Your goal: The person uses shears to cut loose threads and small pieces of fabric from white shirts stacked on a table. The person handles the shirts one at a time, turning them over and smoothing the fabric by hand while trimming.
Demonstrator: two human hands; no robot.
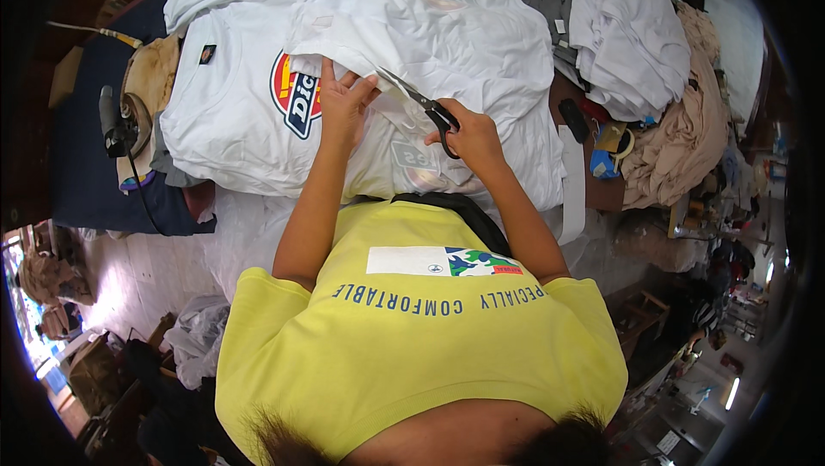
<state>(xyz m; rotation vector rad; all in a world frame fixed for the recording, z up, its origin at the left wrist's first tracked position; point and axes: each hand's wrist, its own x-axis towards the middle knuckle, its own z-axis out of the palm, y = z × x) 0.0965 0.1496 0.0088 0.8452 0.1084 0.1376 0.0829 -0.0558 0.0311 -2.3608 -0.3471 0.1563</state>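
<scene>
In my right hand (473, 135) is a pair of scissors (436, 114) with black handles, its metal blades spread apart and pointing up and left. The blades lie close against the edge of a white T-shirt (369, 32) on the pile. My left hand (345, 101) is at that same edge, thumb and fingers bent around the cloth; the exact grip is partly hidden by the fabric. Just left of it lies another white T-shirt (232, 105) with a red, yellow and blue printed badge (296, 92) and a small dark neck label (207, 54).
More white garments (627, 28) are heaped at the far right, beside beige cloth (679, 131). A tape roll (625, 144) rests near them. On the left, a corded iron (112, 122) stands on a dark-covered surface (82, 157).
</scene>
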